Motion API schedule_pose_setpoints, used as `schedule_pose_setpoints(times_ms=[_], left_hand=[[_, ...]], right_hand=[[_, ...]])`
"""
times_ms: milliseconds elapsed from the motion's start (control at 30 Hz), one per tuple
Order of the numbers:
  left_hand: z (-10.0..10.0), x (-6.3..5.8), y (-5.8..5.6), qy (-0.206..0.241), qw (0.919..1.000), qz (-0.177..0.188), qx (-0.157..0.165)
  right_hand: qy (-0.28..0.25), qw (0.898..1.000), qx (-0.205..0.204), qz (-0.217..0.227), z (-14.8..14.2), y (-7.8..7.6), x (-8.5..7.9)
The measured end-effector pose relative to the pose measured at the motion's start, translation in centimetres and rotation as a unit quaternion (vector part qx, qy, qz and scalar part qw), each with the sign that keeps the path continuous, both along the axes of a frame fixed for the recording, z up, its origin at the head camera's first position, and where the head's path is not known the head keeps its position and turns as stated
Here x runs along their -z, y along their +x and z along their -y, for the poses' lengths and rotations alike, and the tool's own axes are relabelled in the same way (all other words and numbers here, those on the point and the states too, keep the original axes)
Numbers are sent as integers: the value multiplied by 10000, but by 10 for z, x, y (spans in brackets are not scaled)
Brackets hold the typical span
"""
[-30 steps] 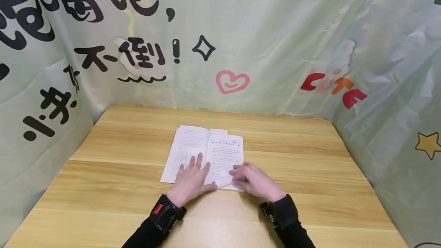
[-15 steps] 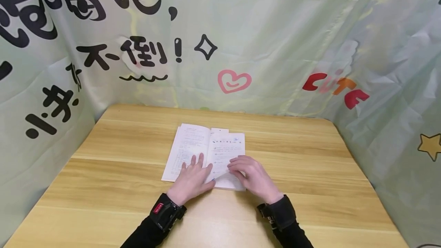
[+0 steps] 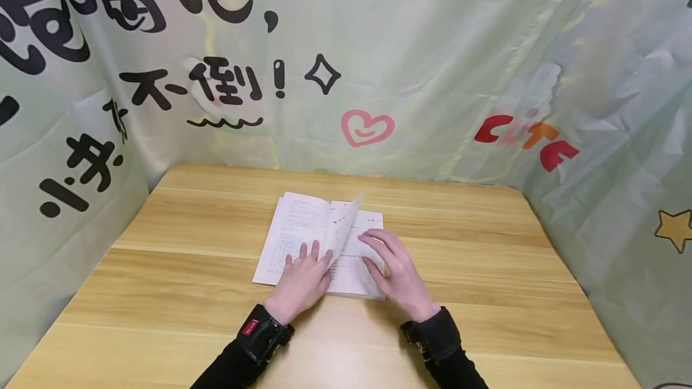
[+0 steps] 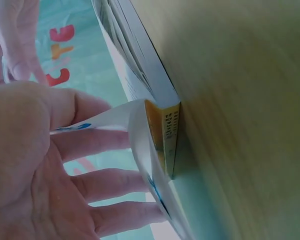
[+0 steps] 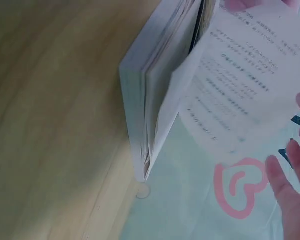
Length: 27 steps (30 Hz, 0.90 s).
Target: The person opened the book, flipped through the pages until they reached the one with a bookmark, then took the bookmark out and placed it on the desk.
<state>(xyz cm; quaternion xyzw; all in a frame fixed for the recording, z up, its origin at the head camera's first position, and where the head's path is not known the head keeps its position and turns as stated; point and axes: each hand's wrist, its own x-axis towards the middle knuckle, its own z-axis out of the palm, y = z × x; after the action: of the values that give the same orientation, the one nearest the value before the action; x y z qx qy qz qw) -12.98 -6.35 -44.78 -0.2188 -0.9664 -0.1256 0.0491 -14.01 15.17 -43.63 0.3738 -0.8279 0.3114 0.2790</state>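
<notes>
An open book (image 3: 292, 227) lies on the wooden table, its left pages covered with print. One page (image 3: 342, 227) stands lifted near the middle, tilted leftward. My left hand (image 3: 300, 284) rests with spread fingers on the left side. In the left wrist view this page (image 4: 107, 118) passes between thumb and index finger, which pinch it near its lower edge. My right hand (image 3: 402, 272) hovers over the right page (image 3: 351, 269), its fingers loosely bent and apart, holding nothing. The right wrist view shows the lifted page's printed side (image 5: 235, 85) and the book's thick page edges (image 5: 135, 100).
The table (image 3: 216, 209) spreads around the book on all sides. A pale cloth backdrop (image 3: 432, 65) with black characters, a pink heart (image 3: 367, 128) and coloured letters encloses the back and sides. A dark cable (image 3: 673, 385) shows at the lower right corner.
The right-hand page has risen from lying flat and swung left. My right fingers have let go of it and spread; my left thumb has drawn in toward the index finger.
</notes>
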Motion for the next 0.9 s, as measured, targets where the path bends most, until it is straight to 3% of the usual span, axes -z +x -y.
schedule_pose_setpoints(times_ms=[100, 200, 367, 500, 600, 767, 900], left_hand=[[0, -1, -1, 82, 9999, -91, -47], [1, -3, -3, 312, 9992, -172, -178], [5, -10, -5, 881, 9941, -428, -463], [9, -12, -8, 1091, 9891, -792, -591], [14, -13, -12, 1198, 9831, -1183, -722], [24, -15, -16, 1552, 9708, -1658, -773], [28, -16, -16, 1424, 9732, -1630, -777]], right_hand=[[429, 9974, 25, 585, -1, 1, 4], [956, 9885, -37, 1174, -2, 3, 9], [1544, 9682, -174, 1963, -4, 6, 12], [1936, 9488, -253, 2484, -6, 8, 14], [2104, 9380, -228, 2744, -7, 9, 15], [2173, 9308, -222, 2932, -8, 9, 15], [2187, 9288, -242, 2982, -8, 9, 15]])
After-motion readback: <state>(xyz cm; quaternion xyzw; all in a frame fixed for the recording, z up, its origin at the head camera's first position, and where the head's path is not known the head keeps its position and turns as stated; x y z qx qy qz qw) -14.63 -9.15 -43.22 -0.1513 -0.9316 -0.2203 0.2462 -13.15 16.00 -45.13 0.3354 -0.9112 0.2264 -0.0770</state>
